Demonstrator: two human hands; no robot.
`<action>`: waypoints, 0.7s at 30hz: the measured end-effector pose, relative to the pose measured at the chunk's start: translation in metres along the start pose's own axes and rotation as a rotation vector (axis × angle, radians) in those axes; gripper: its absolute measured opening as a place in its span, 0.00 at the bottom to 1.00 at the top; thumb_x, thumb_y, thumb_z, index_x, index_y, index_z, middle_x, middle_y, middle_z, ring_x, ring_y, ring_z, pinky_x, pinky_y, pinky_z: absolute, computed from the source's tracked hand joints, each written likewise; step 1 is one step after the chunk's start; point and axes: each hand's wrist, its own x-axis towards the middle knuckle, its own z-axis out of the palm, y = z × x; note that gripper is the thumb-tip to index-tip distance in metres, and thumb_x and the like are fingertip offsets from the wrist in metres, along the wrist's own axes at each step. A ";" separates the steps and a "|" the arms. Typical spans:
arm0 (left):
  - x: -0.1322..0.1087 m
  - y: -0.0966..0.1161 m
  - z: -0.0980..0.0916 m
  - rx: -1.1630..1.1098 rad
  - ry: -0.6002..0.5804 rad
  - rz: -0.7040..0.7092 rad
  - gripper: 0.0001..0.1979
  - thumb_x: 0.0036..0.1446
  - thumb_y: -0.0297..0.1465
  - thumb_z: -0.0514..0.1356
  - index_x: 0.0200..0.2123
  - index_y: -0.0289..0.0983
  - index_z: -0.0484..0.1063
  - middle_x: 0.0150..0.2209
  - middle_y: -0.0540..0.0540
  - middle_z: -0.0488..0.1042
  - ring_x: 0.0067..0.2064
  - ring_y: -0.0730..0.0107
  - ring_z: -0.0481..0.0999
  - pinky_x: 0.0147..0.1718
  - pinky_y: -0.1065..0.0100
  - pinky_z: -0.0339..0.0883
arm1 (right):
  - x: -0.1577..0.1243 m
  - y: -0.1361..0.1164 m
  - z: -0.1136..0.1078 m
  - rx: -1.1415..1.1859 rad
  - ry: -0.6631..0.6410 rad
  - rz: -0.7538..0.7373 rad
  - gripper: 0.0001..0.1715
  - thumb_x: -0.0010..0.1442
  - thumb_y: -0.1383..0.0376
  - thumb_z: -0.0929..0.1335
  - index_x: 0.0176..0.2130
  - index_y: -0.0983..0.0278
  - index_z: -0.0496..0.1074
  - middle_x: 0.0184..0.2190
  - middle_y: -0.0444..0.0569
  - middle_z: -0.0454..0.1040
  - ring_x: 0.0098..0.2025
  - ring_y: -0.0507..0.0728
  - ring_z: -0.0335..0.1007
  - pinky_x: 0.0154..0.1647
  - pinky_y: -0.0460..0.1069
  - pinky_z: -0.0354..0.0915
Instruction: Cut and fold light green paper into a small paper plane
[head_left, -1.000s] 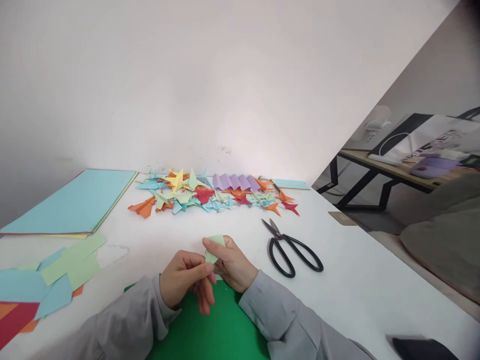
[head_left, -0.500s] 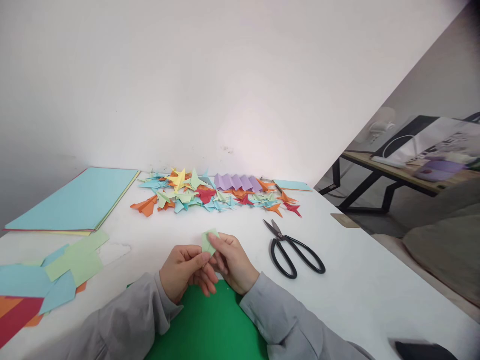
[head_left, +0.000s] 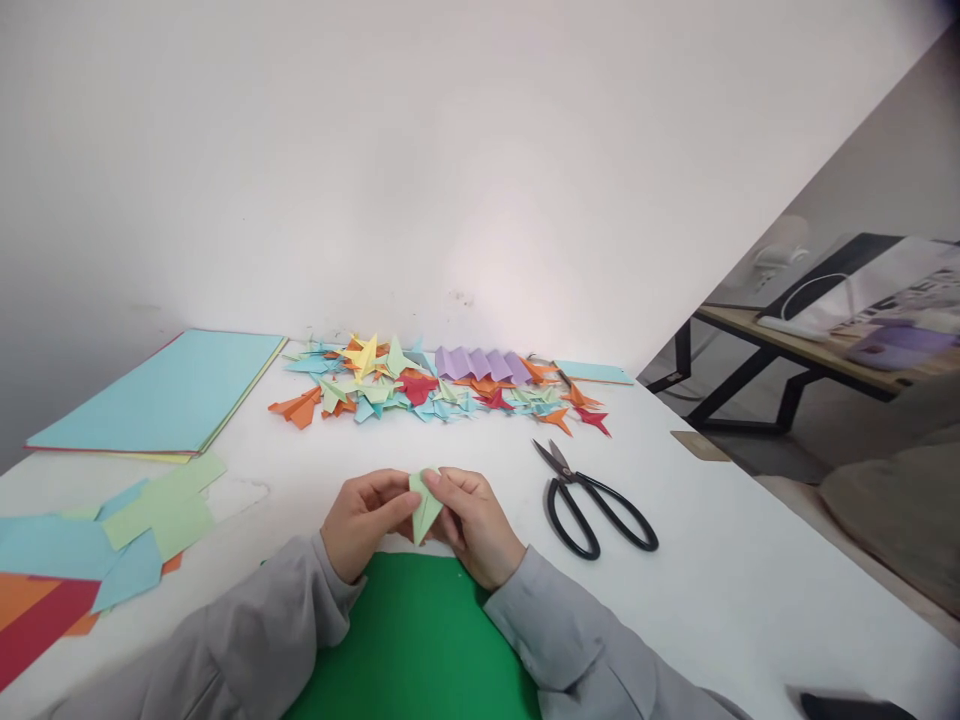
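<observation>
A small folded piece of light green paper is held between both hands, its narrow point facing down toward me. My left hand pinches its left edge with thumb and fingers. On the other side, my right hand grips the upper right part, the thumb lying over the paper's front. Both hands are just above the far edge of a green sheet. Black-handled scissors lie partly spread on the white table to the right of my hands.
Many folded paper shapes and a pleated purple strip line the wall. A stack of large blue-topped sheets lies at the back left. Loose paper pieces are spread at left. A dark object sits at the lower right.
The green paper has been turned so its point faces down. My left fingers, spread below it before, have drawn in against it. The whole view has shifted slightly.
</observation>
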 end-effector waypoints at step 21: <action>0.009 -0.005 -0.011 0.049 0.211 0.096 0.12 0.40 0.31 0.64 0.32 0.34 0.74 0.28 0.48 0.72 0.21 0.75 0.71 0.21 0.69 0.68 | -0.002 0.002 0.000 -0.306 0.140 -0.282 0.08 0.49 0.66 0.67 0.34 0.63 0.66 0.18 0.39 0.63 0.19 0.49 0.61 0.22 0.45 0.59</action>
